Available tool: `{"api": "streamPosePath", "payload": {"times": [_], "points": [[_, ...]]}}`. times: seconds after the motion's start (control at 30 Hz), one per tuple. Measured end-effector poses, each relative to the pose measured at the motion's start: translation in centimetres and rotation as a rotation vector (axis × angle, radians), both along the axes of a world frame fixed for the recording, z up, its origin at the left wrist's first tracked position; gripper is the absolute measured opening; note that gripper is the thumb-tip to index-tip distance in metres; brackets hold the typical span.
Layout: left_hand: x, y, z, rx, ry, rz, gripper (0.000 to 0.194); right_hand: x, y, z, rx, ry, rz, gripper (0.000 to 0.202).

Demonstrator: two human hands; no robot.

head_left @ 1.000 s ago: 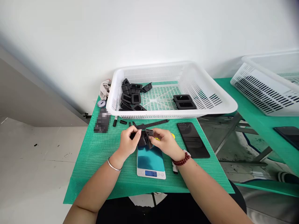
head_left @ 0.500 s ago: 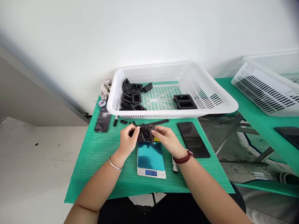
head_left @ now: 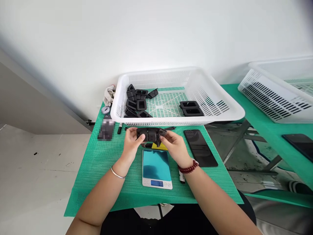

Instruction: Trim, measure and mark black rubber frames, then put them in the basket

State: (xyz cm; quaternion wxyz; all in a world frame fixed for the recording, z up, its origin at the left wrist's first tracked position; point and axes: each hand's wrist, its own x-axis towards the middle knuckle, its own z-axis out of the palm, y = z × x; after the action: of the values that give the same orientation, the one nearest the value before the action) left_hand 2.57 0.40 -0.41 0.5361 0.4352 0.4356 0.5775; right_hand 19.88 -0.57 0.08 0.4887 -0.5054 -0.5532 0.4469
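A black plastic part [head_left: 151, 134] with frame-like recesses is held up between both hands, above the far edge of a small digital scale [head_left: 156, 165]. My left hand [head_left: 132, 142] is closed on its left end, thumb across the near face. At its right end, my right hand [head_left: 174, 143] pinches the part between thumb and fingers. The scale's pan carries nothing and its display is lit. Behind the part lies a yellow item [head_left: 159, 146], partly covered. A dark strip-like tool [head_left: 171, 128] also lies there, mostly hidden.
A white perforated basket [head_left: 171, 121] at the back holds several similar black parts [head_left: 141, 104] on the left and two black frames [head_left: 191, 108] on the right. A smartphone [head_left: 200, 148], a marker [head_left: 181, 176] and a dark pouch-like item [head_left: 105, 130] lie around. Another basket [head_left: 276, 91] stands right.
Both hands have turned the black part so its recessed face shows more, and raised it slightly away from the scale. More of the yellow item is visible. The whole view has shifted a little.
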Motion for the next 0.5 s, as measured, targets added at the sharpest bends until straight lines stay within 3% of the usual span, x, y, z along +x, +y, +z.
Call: {"api": "streamPosePath", "payload": {"times": [0.07,0.27,0.4,0.5], "points": [[0.1,0.0,-0.1,-0.066,-0.048,-0.069,0.042,0.0,0.0,0.0,-0.003,0.026,0.009,0.024],[-0.3,-0.2,0.7,-0.013,0.049,-0.112,0.034,0.3,0.1,0.5,-0.074,0.175,0.098,0.027],[-0.9,0.0,0.7,0.04,0.145,-0.237,0.038,0.5,0.0,0.8,-0.133,0.167,0.222,0.027],[-1.0,0.0,0.5,0.069,0.201,-0.261,0.045,0.3,-0.1,0.9,-0.153,0.147,0.315,0.028]]}}
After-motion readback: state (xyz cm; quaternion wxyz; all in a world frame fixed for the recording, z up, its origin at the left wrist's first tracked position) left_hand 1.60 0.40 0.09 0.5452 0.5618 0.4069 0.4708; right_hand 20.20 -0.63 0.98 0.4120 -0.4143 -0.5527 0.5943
